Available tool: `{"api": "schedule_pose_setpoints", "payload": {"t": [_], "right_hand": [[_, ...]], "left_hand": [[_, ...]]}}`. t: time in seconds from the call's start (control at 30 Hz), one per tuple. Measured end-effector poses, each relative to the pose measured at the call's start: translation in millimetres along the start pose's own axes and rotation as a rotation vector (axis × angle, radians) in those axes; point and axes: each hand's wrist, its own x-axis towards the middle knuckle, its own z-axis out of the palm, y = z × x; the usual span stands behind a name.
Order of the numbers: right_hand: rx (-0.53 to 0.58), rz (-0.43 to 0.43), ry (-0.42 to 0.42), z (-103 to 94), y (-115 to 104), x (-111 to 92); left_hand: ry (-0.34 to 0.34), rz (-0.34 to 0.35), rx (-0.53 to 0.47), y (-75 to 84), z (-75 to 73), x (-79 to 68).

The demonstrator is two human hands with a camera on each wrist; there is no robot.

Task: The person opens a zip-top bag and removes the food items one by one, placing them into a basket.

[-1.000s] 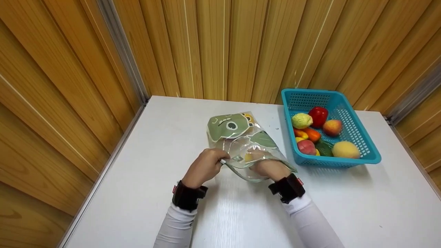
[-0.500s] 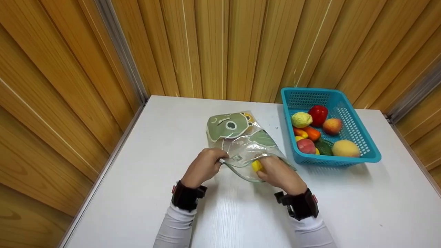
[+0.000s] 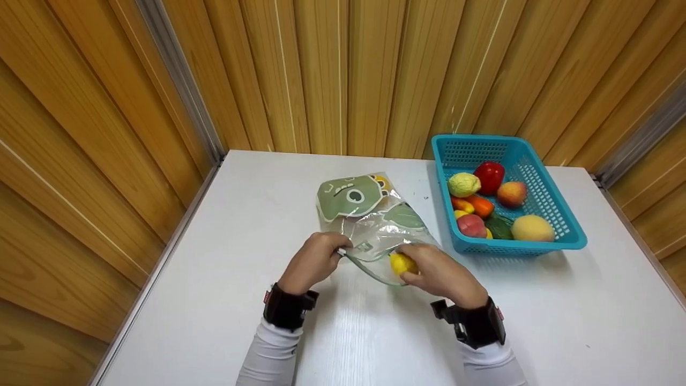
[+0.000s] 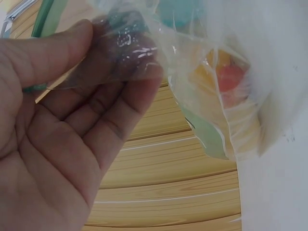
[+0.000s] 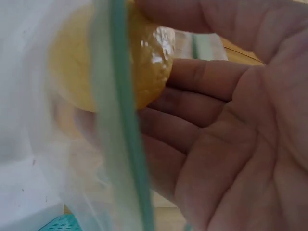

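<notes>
A clear zip bag with a green cartoon animal print lies flat on the white table, its mouth toward me. My left hand pinches the left corner of the mouth, beside a small white slider. At the right of the mouth, my right hand grips a yellow lemon, thumb on one side and fingers on the other. In the right wrist view the bag's green-edged rim crosses in front of the lemon. Blurred red and yellow shapes show through the plastic in the left wrist view.
A teal basket stands on the right of the table. It holds a red bell pepper, peaches, a yellow-green wrinkled fruit and several other pieces. Wood-patterned panels enclose the back and sides.
My right hand has drawn back out of the bag toward me and to the right, bringing the lemon to the mouth. The left hand keeps its hold on the bag's edge.
</notes>
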Motion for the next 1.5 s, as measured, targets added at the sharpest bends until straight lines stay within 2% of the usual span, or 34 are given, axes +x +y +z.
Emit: {"api": "schedule_pose_setpoints", "payload": {"t": [0.33,0.57,0.8,1.0,1.27,1.5], "right_hand": [[0.064,-0.071,0.006,-26.5,-4,-20],[0.163,-0.058,0.04,-43.0,-1,-35],[0.201,-0.05,0.104,-55.3,6,-49],[0.206,-0.011,0.208,-63.8,11,-59],[0.245,0.095,0.367,-74.7,25,-72],[0.24,0.131,0.579,-79.6,48,-75]], "left_hand": [[0.008,0.0,-0.008,-2.2,-0.4,0.6],[0.013,0.003,-0.009,-3.4,-0.8,0.2],[0.011,0.005,-0.004,-3.1,-0.8,-0.1],[0.016,0.001,0.009,-2.1,-0.9,-0.1],[0.017,0.004,0.01,-2.3,-1.4,-0.5],[0.008,-0.019,-0.006,-0.9,-2.4,0.1]]}}
